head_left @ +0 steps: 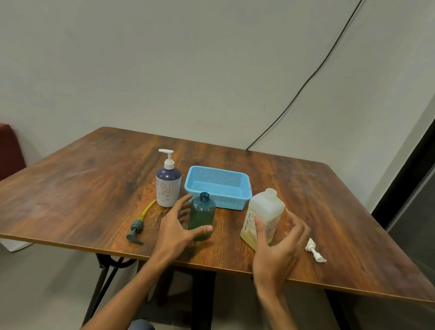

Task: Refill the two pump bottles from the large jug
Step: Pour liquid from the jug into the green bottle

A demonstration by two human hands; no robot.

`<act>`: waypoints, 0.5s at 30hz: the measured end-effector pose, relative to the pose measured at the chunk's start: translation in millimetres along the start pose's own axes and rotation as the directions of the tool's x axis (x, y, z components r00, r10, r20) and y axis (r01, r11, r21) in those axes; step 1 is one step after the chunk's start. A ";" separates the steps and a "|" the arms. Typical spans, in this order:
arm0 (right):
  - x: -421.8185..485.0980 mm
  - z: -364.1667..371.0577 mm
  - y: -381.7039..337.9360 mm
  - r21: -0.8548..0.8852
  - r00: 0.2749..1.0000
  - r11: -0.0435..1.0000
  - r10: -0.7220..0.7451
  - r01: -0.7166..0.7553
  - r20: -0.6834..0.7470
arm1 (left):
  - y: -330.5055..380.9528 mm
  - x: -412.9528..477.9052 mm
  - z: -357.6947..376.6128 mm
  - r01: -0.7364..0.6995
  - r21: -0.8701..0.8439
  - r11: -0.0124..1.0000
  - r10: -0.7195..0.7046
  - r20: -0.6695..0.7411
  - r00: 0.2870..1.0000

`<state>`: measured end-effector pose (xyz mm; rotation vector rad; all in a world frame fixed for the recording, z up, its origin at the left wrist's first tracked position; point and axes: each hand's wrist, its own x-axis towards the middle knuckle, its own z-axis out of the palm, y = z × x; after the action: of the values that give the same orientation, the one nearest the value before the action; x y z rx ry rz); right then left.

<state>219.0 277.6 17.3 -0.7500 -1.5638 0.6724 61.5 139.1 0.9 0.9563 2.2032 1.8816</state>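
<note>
A dark green pump bottle [201,214] stands uncapped on the wooden table [74,190]. My left hand [177,230] holds it, thumb across its front and fingers behind. Its grey pump head with a yellow tube [137,227] lies to the left. A purple-and-white pump bottle [167,187] with its white pump on stands behind. The large translucent jug [265,214], uncapped and holding pale liquid, stands to the right. My right hand [277,247] is spread around it, thumb touching the label, fingers blurred and just off its right side.
An empty blue plastic basket [218,187] sits behind the green bottle and the jug. A white pump head [314,251] lies near the table's right front edge. A black cable [314,73] runs down the wall behind the table.
</note>
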 end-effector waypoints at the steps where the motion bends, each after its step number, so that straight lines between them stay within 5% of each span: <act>1: -6.7 -0.4 -9.6 0.037 0.999 0.998 -0.053 0.053 -0.012 | 1.7 -3.3 -5.0 -0.030 0.020 0.999 0.030 -0.024 0.999; 4: -27.5 9.2 -28.2 0.128 0.984 0.982 -0.152 0.140 0.091 | 8.9 -13.7 -22.4 -0.119 0.113 0.986 0.130 -0.093 0.987; 9: -50.5 43.0 -34.9 0.158 0.952 0.987 -0.075 0.028 0.298 | 6.4 -26.0 -55.4 -0.177 0.280 0.944 0.230 -0.168 0.959; 15: -65.8 77.6 -32.6 0.052 0.937 0.993 0.082 -0.105 0.340 | -25.0 -28.7 -80.1 -0.041 0.379 0.924 0.161 -0.293 0.943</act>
<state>144.0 205.5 -7.2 -0.6849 -1.8122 0.9611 38.4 54.5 -12.2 0.8782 2.8288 1.8073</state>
